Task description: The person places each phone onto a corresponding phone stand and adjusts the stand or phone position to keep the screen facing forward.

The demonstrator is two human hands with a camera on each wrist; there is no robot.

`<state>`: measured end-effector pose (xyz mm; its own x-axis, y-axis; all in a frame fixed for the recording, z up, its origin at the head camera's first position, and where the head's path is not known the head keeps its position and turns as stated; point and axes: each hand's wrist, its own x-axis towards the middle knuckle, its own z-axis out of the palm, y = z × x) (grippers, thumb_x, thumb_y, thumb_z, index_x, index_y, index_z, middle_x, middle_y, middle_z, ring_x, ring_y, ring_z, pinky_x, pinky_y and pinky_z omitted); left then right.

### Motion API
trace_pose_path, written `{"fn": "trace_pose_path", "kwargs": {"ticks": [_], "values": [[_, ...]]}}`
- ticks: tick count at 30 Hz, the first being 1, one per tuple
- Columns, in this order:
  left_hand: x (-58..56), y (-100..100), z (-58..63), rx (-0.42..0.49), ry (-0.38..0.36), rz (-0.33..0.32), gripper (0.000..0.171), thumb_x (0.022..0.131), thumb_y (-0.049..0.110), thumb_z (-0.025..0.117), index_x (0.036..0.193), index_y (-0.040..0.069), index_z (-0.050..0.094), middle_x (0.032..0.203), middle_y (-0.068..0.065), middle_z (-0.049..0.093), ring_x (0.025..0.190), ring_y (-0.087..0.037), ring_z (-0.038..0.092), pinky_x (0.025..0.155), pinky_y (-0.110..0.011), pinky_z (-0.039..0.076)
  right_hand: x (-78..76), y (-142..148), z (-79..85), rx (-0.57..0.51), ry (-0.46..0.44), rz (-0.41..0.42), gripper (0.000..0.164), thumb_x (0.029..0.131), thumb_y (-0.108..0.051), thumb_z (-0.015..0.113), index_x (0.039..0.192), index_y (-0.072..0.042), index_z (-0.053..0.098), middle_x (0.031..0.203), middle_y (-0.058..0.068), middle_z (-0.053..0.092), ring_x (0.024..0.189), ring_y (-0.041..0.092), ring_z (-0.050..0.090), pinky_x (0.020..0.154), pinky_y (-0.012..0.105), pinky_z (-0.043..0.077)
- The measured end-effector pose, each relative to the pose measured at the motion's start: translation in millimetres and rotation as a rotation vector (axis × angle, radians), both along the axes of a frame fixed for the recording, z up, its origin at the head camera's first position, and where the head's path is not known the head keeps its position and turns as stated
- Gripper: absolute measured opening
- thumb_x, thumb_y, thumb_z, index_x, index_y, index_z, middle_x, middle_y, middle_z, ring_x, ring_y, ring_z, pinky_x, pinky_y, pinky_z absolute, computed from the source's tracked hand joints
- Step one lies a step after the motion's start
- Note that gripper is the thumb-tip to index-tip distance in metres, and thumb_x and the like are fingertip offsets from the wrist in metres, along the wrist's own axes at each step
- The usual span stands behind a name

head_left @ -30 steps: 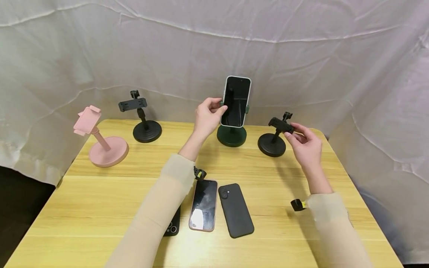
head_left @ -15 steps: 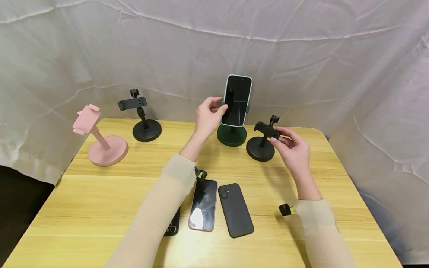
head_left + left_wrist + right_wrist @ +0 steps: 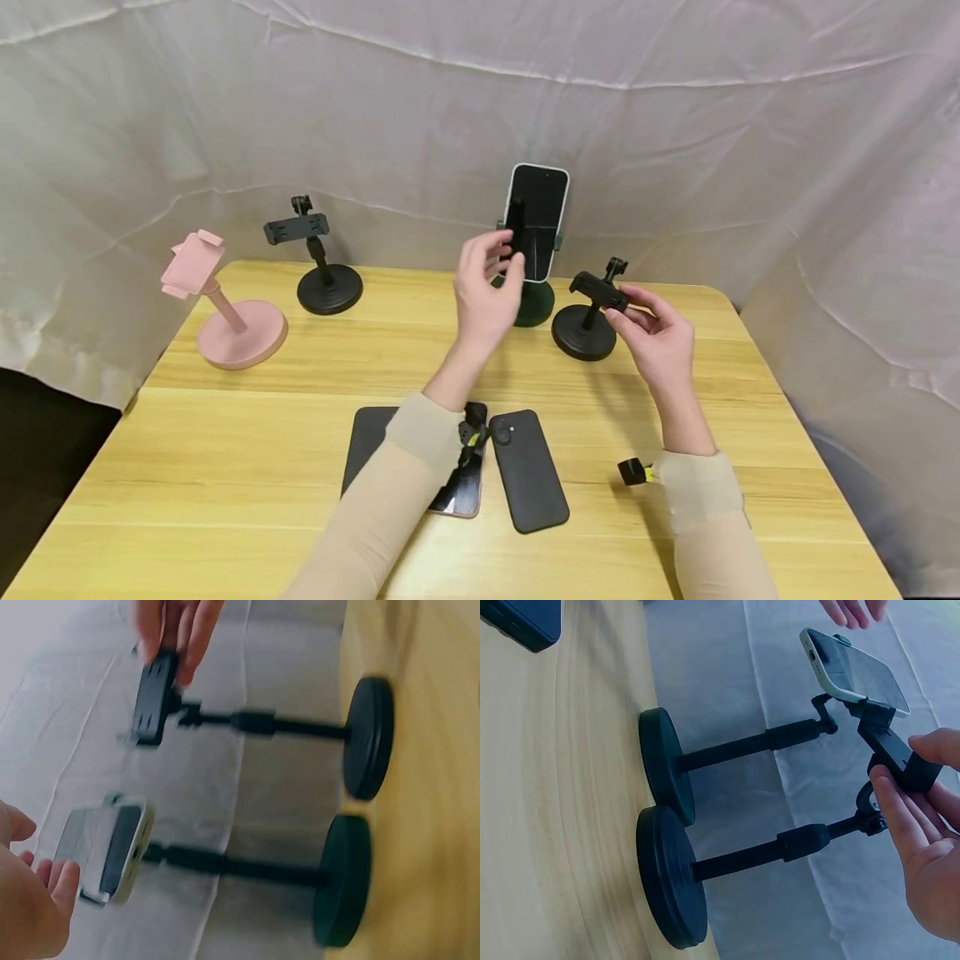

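Note:
In the head view a white-edged phone (image 3: 542, 208) stands upright in the clamp of a dark green phone stand (image 3: 536, 307). My left hand (image 3: 486, 292) is in front of it, fingers loosely bent and apart from the phone, with nothing in them. My right hand (image 3: 660, 333) pinches one end of the clamp (image 3: 598, 291) on a black phone stand (image 3: 583, 333) to the right. In the right wrist view my thumb and fingers grip that clamp (image 3: 900, 757). The left wrist view shows the green stand's round base (image 3: 345, 881) beside the black base (image 3: 369, 739).
At the left stand a pink phone stand (image 3: 243, 333) and another black phone stand (image 3: 330, 289). Near the front lie a black phone (image 3: 528, 471), a pink-edged phone (image 3: 468, 483) partly under my left forearm, and a dark phone (image 3: 367, 433). A pale cloth (image 3: 420, 125) hangs behind the table.
My left hand has let go of the phone's left edge and moved right and nearer. My right hand brought the black stand left towards the green one, then stayed.

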<state>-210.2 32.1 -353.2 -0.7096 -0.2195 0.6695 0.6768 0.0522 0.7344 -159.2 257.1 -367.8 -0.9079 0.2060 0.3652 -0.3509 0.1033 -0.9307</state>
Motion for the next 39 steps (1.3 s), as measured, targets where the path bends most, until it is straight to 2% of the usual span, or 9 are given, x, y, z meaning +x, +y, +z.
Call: {"fn": "trace_pose_path", "kwargs": {"ticks": [3,6,10,13,16,21,26,33,39], "values": [[6.8,14.0,-8.4,-0.049,0.016,-0.075,0.027,0.097,-0.004,0.066,0.124,-0.009,0.066,0.121,-0.024,0.062,0.105,-0.034,0.066,0.09,-0.029,0.059,0.3,0.7,0.4,-0.009,-0.004,0.01,0.039,0.09,0.008,0.075,0.127,0.015,0.065,0.115,0.004,0.07,0.095,0.009,0.075,0.082,0.018,0.059],[10.4,25.6,-14.6,-0.121,-0.013,-0.135,0.028,0.098,-0.003,0.065,0.126,-0.006,0.067,0.124,-0.021,0.064,0.107,-0.032,0.067,0.093,-0.025,0.058,1.2,2.0,1.5,-0.001,-0.013,0.009,0.039,0.089,0.008,0.076,0.127,0.014,0.066,0.113,0.003,0.071,0.094,0.007,0.075,0.081,0.017,0.059],[12.8,36.9,-15.9,-0.212,-0.065,-0.178,0.031,0.099,0.0,0.067,0.13,-0.001,0.067,0.128,-0.018,0.065,0.112,-0.029,0.068,0.097,-0.03,0.057,2.6,5.3,3.5,0.017,-0.026,0.01,0.039,0.088,0.007,0.077,0.126,0.011,0.068,0.112,0.0,0.072,0.094,0.005,0.074,0.081,0.017,0.059],[12.6,43.6,-14.3,-0.238,-0.099,-0.223,0.033,0.099,0.001,0.068,0.132,-0.002,0.066,0.129,-0.019,0.064,0.115,-0.03,0.067,0.1,-0.034,0.057,3.0,9.0,4.4,0.021,-0.028,0.028,0.039,0.089,0.006,0.077,0.126,0.011,0.068,0.111,-0.001,0.073,0.094,0.005,0.075,0.081,0.017,0.059],[12.0,48.3,-13.4,-0.239,-0.136,-0.268,0.032,0.099,0.0,0.068,0.131,-0.002,0.067,0.129,-0.019,0.064,0.117,-0.031,0.067,0.101,-0.029,0.055,3.0,12.5,4.4,0.031,-0.02,0.047,0.039,0.089,0.006,0.077,0.126,0.011,0.068,0.111,-0.002,0.073,0.094,0.006,0.075,0.082,0.017,0.059],[12.2,52.0,-14.1,-0.253,-0.181,-0.275,0.027,0.1,0.001,0.068,0.126,-0.003,0.073,0.127,-0.015,0.068,0.115,-0.025,0.069,0.097,-0.017,0.052,3.7,15.0,4.0,0.038,-0.015,0.065,0.039,0.089,0.008,0.076,0.126,0.013,0.067,0.11,-0.002,0.073,0.093,0.004,0.075,0.082,0.017,0.058],[12.1,54.4,-15.3,-0.26,-0.187,-0.274,0.026,0.1,0.001,0.067,0.126,-0.003,0.072,0.128,-0.016,0.07,0.114,-0.024,0.071,0.094,-0.017,0.054,4.2,16.2,4.6,0.049,-0.024,0.059,0.038,0.089,0.006,0.077,0.126,0.011,0.068,0.11,-0.002,0.074,0.094,0.004,0.075,0.083,0.018,0.058],[13.9,54.9,-16.7,-0.289,-0.238,-0.257,0.025,0.101,0.003,0.067,0.125,0.0,0.073,0.123,-0.015,0.073,0.112,-0.023,0.072,0.091,-0.016,0.055,5.7,17.4,5.7,0.119,-0.036,0.001,0.037,0.091,0.001,0.078,0.126,0.009,0.07,0.104,-0.01,0.075,0.09,0.002,0.074,0.081,0.015,0.058],[15.4,56.2,-17.8,-0.242,-0.274,-0.233,0.023,0.098,0.003,0.07,0.12,0.003,0.076,0.119,-0.011,0.076,0.108,-0.019,0.073,0.088,-0.016,0.056,5.5,16.7,5.5,0.086,-0.048,-0.011,0.036,0.091,0.0,0.079,0.125,0.008,0.071,0.101,-0.009,0.076,0.088,0.003,0.074,0.08,0.015,0.058]]}}
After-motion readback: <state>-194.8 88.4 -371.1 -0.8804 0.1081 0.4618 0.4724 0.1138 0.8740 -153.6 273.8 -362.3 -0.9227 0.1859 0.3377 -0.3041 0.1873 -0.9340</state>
